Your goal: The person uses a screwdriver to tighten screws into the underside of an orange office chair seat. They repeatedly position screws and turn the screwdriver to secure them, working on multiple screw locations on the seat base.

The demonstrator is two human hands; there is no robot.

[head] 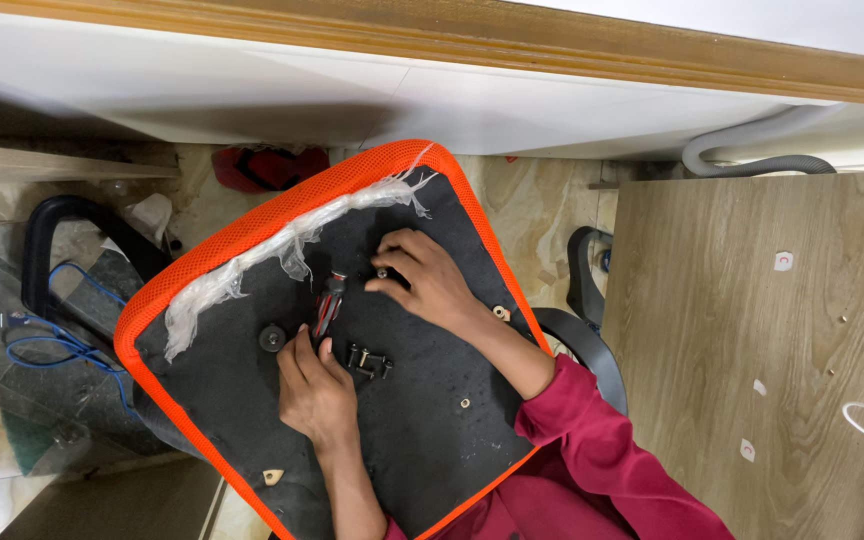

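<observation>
The upturned chair seat [252, 370], black underneath with an orange mesh rim, lay tilted across the view, its long axis running from lower right to upper left. The left hand [314, 388] rested on the black panel, fingers curled at the lower end of a red-handled screwdriver [330, 305] whose shaft pointed up and away from the person. Just right of it lay a small cluster of bolts [369, 360], nearer the left hand. The right hand [427, 280] pinched a bolt [382, 272] between thumb and fingertips above that cluster. A black knob [272, 337] sat left of the screwdriver. Open panel remained below; a wooden board [752, 350] lay to the right.
</observation>
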